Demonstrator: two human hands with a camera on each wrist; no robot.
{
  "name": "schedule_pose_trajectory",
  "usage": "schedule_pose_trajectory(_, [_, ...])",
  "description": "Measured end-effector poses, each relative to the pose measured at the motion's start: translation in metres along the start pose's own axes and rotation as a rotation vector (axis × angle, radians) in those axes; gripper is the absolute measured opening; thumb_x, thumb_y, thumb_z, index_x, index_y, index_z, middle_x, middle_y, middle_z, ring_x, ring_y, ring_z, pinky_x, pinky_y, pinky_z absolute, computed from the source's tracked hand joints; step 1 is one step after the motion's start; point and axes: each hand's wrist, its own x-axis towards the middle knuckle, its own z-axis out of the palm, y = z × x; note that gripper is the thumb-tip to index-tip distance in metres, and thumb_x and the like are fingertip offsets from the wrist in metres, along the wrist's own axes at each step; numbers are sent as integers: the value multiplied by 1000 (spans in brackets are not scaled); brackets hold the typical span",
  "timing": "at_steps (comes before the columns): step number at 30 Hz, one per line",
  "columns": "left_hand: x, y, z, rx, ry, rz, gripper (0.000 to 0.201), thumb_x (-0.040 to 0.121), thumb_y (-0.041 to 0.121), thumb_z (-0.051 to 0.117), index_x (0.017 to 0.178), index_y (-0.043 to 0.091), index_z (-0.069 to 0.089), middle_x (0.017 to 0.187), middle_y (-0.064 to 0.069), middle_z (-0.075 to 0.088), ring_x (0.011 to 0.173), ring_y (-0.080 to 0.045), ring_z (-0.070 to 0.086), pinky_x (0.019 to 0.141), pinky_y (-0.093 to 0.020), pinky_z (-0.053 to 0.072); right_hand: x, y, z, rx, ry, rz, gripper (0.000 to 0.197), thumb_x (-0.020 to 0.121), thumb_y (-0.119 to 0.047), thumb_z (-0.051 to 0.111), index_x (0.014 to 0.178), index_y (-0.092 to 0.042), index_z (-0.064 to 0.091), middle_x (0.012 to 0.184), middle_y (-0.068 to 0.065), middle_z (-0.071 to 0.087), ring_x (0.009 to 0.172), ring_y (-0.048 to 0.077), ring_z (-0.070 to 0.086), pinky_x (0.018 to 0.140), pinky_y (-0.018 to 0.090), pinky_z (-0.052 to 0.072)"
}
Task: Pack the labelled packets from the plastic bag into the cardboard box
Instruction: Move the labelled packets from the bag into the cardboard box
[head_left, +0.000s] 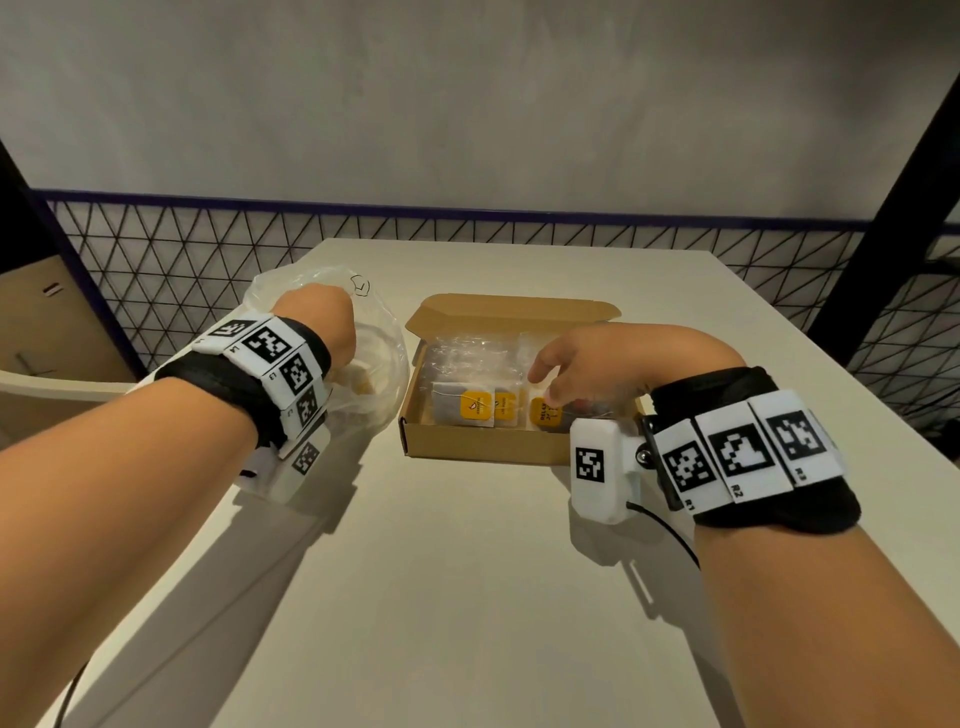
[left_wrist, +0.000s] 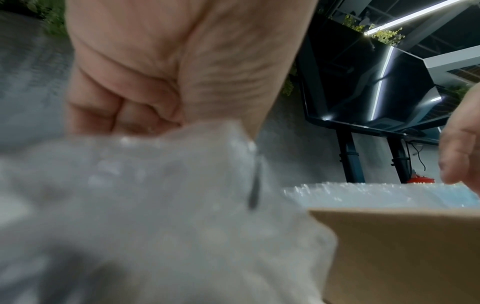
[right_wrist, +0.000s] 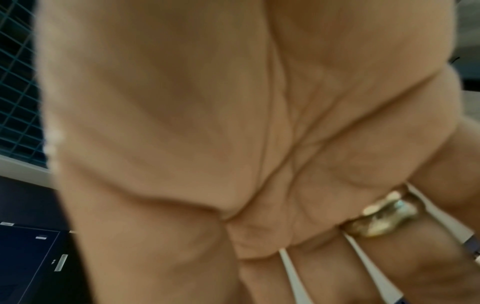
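Observation:
An open cardboard box (head_left: 483, 447) sits mid-table with several clear packets bearing yellow labels (head_left: 475, 408) laid flat inside. My right hand (head_left: 558, 384) hovers over the box's right side, fingers spread and pointing down, with the tips on a yellow-labelled packet (head_left: 545, 415). In the right wrist view the palm (right_wrist: 259, 185) fills the frame, fingers straight, with a gold ring (right_wrist: 381, 216) on one. My left hand (head_left: 324, 327) grips the clear plastic bag (head_left: 382, 364) left of the box. Its curled fingers (left_wrist: 122, 115) bunch the plastic bag (left_wrist: 155, 205); more packets show faintly inside.
The beige table (head_left: 467, 597) stretches toward me in front of the box. A black wire-mesh fence (head_left: 182, 270) runs behind the table, and a dark post (head_left: 883, 234) stands at the far right. A cardboard carton (head_left: 47, 317) sits far left, off the table.

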Motion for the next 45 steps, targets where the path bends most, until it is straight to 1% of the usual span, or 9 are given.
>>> schedule_pose_trajectory(4, [0, -5, -13, -93, 100, -22, 10, 87, 4, 47, 86, 0, 56, 68, -7, 48, 60, -19, 44, 68, -30, 40, 0, 1, -1, -6, 3, 0, 36, 92, -21, 52, 127, -26, 53, 80, -14, 49, 94, 14, 50, 79, 25, 38])
schedule_pose_trajectory(10, [-12, -15, -37, -498, 299, -1, 9, 86, 5, 58, 90, 11, 63, 104, -9, 63, 103, -28, 56, 91, -39, 48, 0, 2, -1, 28, 11, -4, 36, 91, -21, 52, 127, -26, 53, 107, -6, 57, 95, 15, 56, 78, 24, 45])
schedule_pose_trajectory(15, [-24, -7, -38, -863, 382, 138, 25, 79, 12, 72, 94, 17, 53, 86, -2, 57, 82, -19, 56, 68, -26, 45, 6, 4, 1, 1, 63, -31, 37, 90, -23, 53, 127, -29, 51, 122, -4, 56, 104, 15, 52, 90, 30, 43])
schedule_pose_trajectory(22, [-38, 29, -40, -1261, 214, 364, 38, 76, 7, 73, 103, 16, 47, 72, -1, 56, 67, -12, 61, 63, -15, 52, 9, 4, -5, 268, 442, -154, 55, 88, -34, 60, 138, -24, 41, 121, 0, 59, 105, 14, 54, 88, 26, 42])
schedule_pose_trajectory(25, [-39, 42, -41, -1358, 174, 443, 34, 74, 6, 74, 91, 23, 50, 71, -1, 59, 65, -11, 62, 66, -19, 55, 9, 4, -7, 432, 541, -214, 35, 84, -28, 67, 116, -21, 58, 99, -3, 63, 94, 13, 60, 73, 20, 45])
schedule_pose_trajectory(28, [-39, 53, -41, -1470, 185, 471, 32, 73, 8, 74, 89, 23, 51, 66, 3, 56, 60, -5, 59, 66, -18, 54, 6, 5, -11, 523, 624, -260, 10, 81, -19, 70, 85, -20, 61, 86, 1, 66, 86, 18, 65, 77, 27, 53])
schedule_pose_trajectory(33, [-36, 61, -35, -1778, -4, 474, 28, 76, 20, 68, 97, 23, 51, 84, 2, 64, 80, -13, 63, 74, -26, 53, 4, 11, -15, 655, 733, -285, 11, 83, -14, 67, 78, -19, 59, 88, 7, 68, 82, 18, 66, 67, 18, 51])
schedule_pose_trajectory(38, [-35, 64, -22, -1669, -107, 520, 10, 91, 12, 55, 99, 17, 60, 87, 0, 66, 73, -9, 62, 66, -22, 53, 8, 12, -15, 692, 775, -277, 22, 84, -9, 65, 71, -23, 54, 78, 3, 64, 67, 10, 60, 58, 14, 46])
schedule_pose_trajectory(45, [-30, 44, -22, -1256, 150, 465, 12, 93, 15, 53, 97, 12, 64, 85, 0, 66, 75, -7, 62, 70, -18, 53, 7, 17, -17, 452, 761, -157, 16, 88, -9, 60, 79, -22, 58, 79, -6, 61, 76, 10, 58, 67, 15, 45])
